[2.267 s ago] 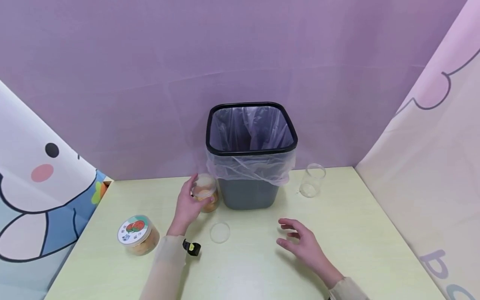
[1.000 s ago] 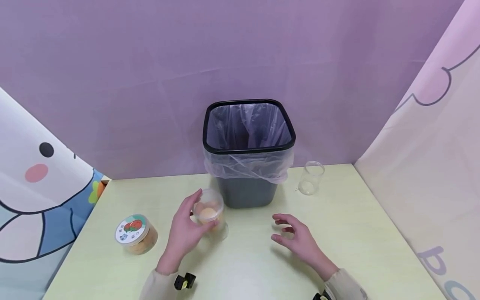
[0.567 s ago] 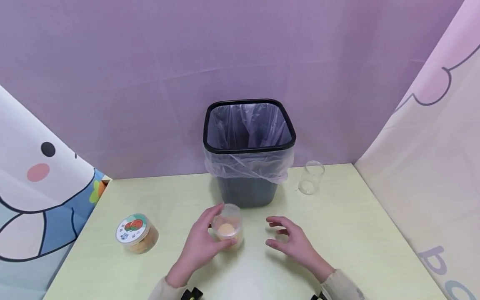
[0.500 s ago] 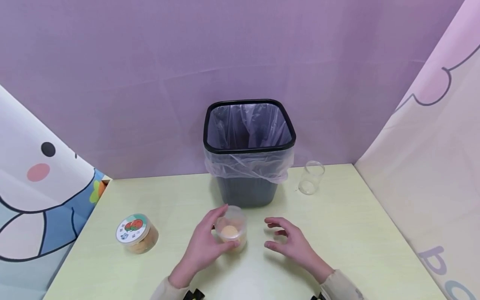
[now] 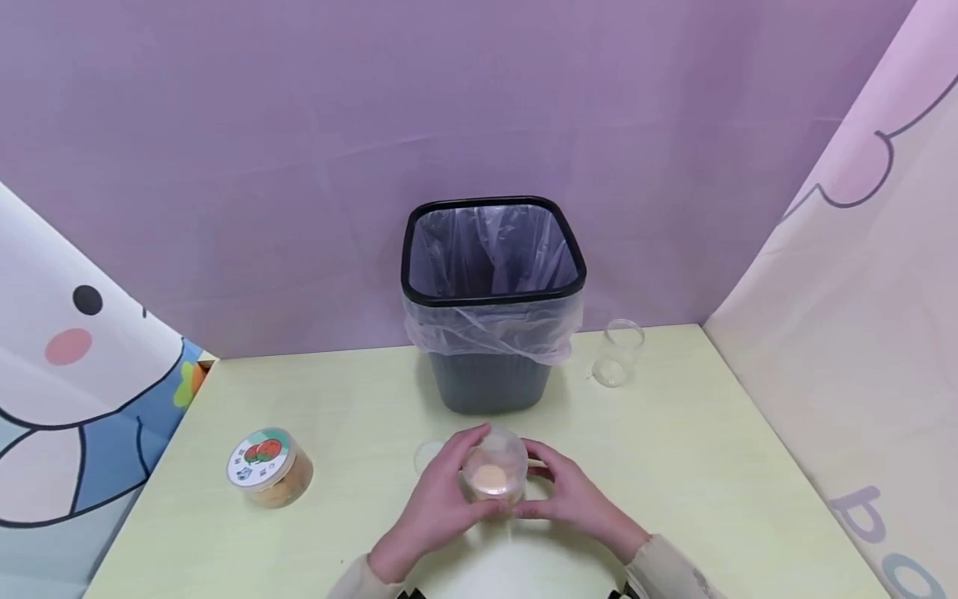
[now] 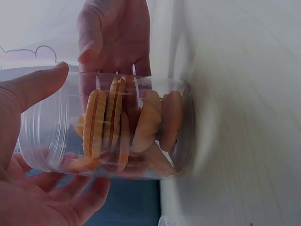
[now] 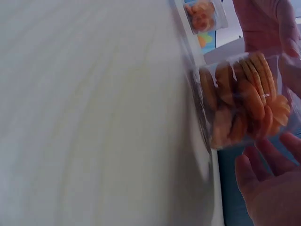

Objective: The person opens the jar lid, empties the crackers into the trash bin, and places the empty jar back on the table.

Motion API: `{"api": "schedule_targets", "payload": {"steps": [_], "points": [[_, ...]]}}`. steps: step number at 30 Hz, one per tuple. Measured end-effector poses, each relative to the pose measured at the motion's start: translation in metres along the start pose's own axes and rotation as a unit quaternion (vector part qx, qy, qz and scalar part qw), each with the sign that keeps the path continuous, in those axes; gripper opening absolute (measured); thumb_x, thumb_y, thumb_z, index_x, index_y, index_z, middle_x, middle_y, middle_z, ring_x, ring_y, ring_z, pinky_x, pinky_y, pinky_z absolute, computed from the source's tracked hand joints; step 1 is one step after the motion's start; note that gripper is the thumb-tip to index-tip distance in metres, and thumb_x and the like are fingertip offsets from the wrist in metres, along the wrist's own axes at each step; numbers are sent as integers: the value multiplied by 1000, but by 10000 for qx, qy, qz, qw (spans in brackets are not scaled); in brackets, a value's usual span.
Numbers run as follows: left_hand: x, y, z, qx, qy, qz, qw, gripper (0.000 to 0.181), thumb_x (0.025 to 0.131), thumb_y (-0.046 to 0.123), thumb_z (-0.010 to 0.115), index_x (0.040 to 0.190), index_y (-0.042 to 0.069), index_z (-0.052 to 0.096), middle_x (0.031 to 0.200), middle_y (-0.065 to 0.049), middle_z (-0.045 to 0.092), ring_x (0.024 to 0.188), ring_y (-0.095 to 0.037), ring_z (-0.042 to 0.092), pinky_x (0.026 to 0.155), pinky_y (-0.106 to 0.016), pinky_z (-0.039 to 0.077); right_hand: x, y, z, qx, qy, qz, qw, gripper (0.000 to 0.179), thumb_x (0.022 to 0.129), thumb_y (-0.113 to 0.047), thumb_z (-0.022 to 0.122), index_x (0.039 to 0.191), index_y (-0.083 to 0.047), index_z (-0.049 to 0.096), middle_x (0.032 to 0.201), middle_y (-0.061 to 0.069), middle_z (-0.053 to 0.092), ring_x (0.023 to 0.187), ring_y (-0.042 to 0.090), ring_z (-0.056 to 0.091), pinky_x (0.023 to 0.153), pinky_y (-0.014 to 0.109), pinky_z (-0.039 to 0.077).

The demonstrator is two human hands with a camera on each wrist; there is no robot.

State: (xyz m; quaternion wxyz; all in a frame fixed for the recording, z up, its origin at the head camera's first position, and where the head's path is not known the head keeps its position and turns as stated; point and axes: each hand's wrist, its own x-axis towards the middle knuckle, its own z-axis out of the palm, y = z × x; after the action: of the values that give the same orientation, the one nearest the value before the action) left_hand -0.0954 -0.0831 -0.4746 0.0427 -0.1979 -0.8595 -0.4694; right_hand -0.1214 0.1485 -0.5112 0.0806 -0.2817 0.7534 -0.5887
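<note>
**A:** Where's the open jar [image 5: 494, 474] right now?

**B:** It stands on the pale green counter [image 5: 696, 466], a little in front of the grey bin [image 5: 490, 304], roughly in line with the bin's middle. It's a clear plastic jar with no lid, and round sandwich biscuits [image 6: 110, 122] are stacked inside it, several on edge.

**A:** Who has hold of it?

**B:** Both hands. The left hand [image 5: 437, 507] wraps it from the bin's left side, its thumb [image 6: 33, 87] lying along the wall near the open rim and the other fingers curled beneath. The right hand [image 5: 572, 499] closes in from the other side; the head view shows its fingers curved against the jar's wall, and through the clear plastic the left wrist view shows them on the far side.

**A:** So neither hand is spread flat?

**B:** No, both are curved round the jar with the jar between them.

**A:** Is the jar's base on the counter?

**B:** In both wrist views the base sits against the counter surface, though those frames are blurred there.

**A:** What else is around?

**B:** A clear round lid [image 5: 428, 455] lies flat on the counter just left of the jar, in front of the bin. A second jar [image 5: 269, 467], with a printed lid and biscuits inside, stands well to the bin's front left. An empty clear jar [image 5: 618, 353] stands just right of the bin, near the purple backdrop [image 5: 299, 125]. The bin is lined with a thin plastic bag [image 5: 494, 329] folded over its black rim.
</note>
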Motion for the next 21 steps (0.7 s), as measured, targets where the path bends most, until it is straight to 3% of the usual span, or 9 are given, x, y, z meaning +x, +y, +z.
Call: {"api": "schedule_targets", "payload": {"steps": [9,16,21], "points": [[2,0,-3,-228,-288,111,9993,102,67,50,89,152,22,40,150,7,42,133,-18,45,104,-47,43,8,-1,4,114,-212,193,9995,90,72,-23,90,148,-11,43,145,6,50,132,29,47,109,39,38],[7,-8,-12,-745,-752,579,9927,93,75,33,87,152,15,39,153,-2,40,133,-28,45,103,-46,43,12,-2,6,450,-380,363,9976,98,68,-17,92,151,-23,39,146,0,49,133,24,46,110,37,33],[13,-16,-18,-934,-957,828,9876,90,76,31,87,152,14,41,154,-4,40,138,-28,41,106,-47,41,15,-1,6,403,-430,479,9971,99,67,-19,92,150,-24,40,144,-4,51,133,22,46,111,40,32]]}}
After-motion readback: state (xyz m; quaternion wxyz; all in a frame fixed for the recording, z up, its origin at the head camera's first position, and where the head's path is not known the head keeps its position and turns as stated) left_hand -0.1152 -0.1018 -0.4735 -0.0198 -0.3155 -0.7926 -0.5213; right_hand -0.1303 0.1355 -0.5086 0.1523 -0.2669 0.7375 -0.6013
